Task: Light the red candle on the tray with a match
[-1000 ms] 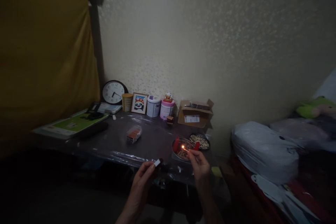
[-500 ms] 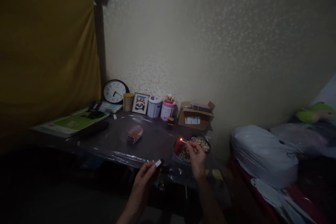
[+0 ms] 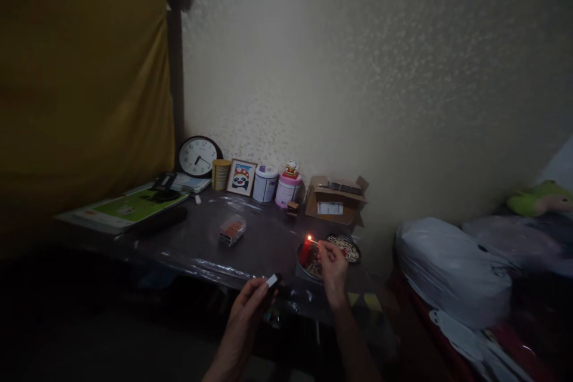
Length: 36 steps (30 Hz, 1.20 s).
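My right hand [image 3: 333, 268] pinches a thin match [image 3: 314, 242], and a small bright flame glows at its tip. That tip is at the top of a red candle [image 3: 305, 252], which stands upright in a round dish [image 3: 299, 270] of small dark bits. Whether the candle's own wick burns I cannot tell. Nearer to me, my left hand [image 3: 251, 301] is closed around a small matchbox [image 3: 272, 280] with a pale side and a dark end. Behind my right hand lies a second round container [image 3: 356, 258] full of matchsticks.
A clear-wrapped pack [image 3: 233, 230] lies mid-table. Along the wall stand a clock [image 3: 198, 156], a framed panda picture [image 3: 242, 177], a white tin [image 3: 265, 184], a pink tin [image 3: 287, 191] and an open cardboard box [image 3: 330, 208]. A white plastic bag [image 3: 447, 268] bulges at the right.
The candle shows brighter red now, with the flame at its top. My right hand has shifted slightly. My left hand still holds the matchbox, and the whole view has moved a little.
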Motion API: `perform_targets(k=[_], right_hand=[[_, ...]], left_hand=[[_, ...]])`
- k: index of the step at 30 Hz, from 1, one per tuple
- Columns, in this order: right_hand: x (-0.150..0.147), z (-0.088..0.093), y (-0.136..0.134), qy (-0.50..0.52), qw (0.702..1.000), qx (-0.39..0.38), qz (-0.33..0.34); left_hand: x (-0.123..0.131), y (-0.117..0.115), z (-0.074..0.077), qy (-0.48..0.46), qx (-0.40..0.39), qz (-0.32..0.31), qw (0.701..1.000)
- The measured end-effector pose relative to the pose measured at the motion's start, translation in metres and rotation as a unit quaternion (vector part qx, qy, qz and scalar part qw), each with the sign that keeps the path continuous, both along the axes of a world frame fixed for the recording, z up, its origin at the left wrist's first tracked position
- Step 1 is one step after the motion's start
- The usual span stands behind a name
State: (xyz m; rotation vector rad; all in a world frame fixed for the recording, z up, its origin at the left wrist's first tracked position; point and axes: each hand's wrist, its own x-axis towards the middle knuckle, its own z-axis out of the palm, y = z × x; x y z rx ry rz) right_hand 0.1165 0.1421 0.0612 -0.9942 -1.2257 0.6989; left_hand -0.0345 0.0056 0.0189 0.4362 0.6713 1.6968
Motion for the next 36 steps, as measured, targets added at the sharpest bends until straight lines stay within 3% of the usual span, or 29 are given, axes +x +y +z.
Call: perform_targets(k=[12, 36], right_hand=[[0.0, -0.002, 0.004, -0.01, 1.0, -0.005, 0.005], [0.001, -0.003, 0.004, -0.004, 1.0, -0.004, 0.002]], left_hand=[[0.001, -0.002, 0.005, 0.01, -0.007, 0.008, 1.0], [0.001, 0.001, -0.003, 0.009, 0.003, -0.005, 1.0]])
